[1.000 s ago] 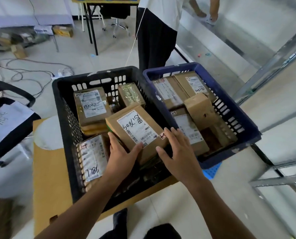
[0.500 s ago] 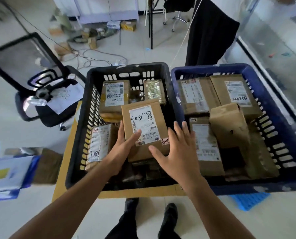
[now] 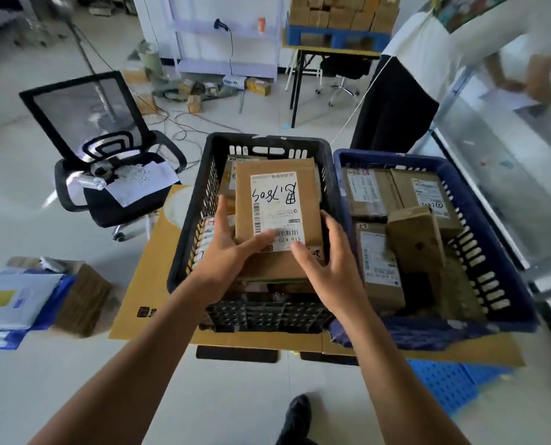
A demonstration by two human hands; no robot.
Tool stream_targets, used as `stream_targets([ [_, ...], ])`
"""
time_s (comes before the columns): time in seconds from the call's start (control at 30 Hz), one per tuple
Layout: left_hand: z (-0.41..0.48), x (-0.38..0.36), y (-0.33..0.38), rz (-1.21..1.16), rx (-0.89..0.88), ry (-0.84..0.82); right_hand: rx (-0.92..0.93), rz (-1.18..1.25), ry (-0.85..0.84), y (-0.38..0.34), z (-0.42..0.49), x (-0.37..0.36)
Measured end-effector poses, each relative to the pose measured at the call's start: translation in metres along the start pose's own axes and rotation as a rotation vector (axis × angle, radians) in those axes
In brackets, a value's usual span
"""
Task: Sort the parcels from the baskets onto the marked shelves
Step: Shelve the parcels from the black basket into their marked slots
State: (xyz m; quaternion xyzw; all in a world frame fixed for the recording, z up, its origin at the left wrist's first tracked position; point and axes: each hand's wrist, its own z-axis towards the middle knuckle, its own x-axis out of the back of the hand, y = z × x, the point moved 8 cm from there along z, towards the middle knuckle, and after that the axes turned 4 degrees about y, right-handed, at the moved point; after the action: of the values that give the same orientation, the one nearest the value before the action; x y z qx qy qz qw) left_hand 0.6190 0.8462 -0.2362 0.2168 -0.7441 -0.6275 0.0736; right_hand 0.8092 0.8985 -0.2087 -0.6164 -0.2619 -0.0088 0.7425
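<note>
Pale floor (image 3: 27, 220), cluttered storeroom. Labelled brown parcel (image 3: 277, 194) is held over the black basket (image 3: 203, 200), above other parcels inside. Left hand (image 3: 227, 255) grips its left edge, thumb on the label; right hand (image 3: 332, 268) grips its near right corner. Blue basket (image 3: 479, 220), also holding parcels, stands just beside. Both rest on a cardboard sheet (image 3: 146, 284). Office chair (image 3: 107, 149) to the left.
</note>
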Motion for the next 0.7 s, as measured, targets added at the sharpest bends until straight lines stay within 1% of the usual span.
stream_targets([
  [0.17, -0.042, 0.03, 0.006, -0.005, -0.095, -0.102, 0.021, 0.132, -0.017, -0.022, -0.056, -0.028],
  [0.27, -0.064, 0.044, 0.002, -0.026, -0.133, -0.117, 0.022, 0.191, -0.006, -0.033, -0.084, -0.041],
  [0.33, -0.078, 0.048, -0.001, -0.032, -0.126, -0.13, 0.019, 0.209, 0.008, -0.04, -0.098, -0.045],
  [0.5, -0.101, 0.047, -0.008, -0.058, -0.059, -0.185, -0.032, 0.151, 0.067, -0.043, -0.122, -0.034],
  [0.57, -0.106, 0.048, -0.006, -0.089, -0.035, -0.196, -0.042, 0.2, 0.056, -0.043, -0.127, -0.027],
  [0.63, -0.109, 0.05, 0.001, -0.098, -0.052, -0.174, -0.047, 0.259, 0.023, -0.044, -0.131, -0.017],
  [0.7, -0.11, 0.051, 0.008, -0.097, -0.076, -0.152, -0.046, 0.26, -0.003, -0.049, -0.135, -0.002],
])
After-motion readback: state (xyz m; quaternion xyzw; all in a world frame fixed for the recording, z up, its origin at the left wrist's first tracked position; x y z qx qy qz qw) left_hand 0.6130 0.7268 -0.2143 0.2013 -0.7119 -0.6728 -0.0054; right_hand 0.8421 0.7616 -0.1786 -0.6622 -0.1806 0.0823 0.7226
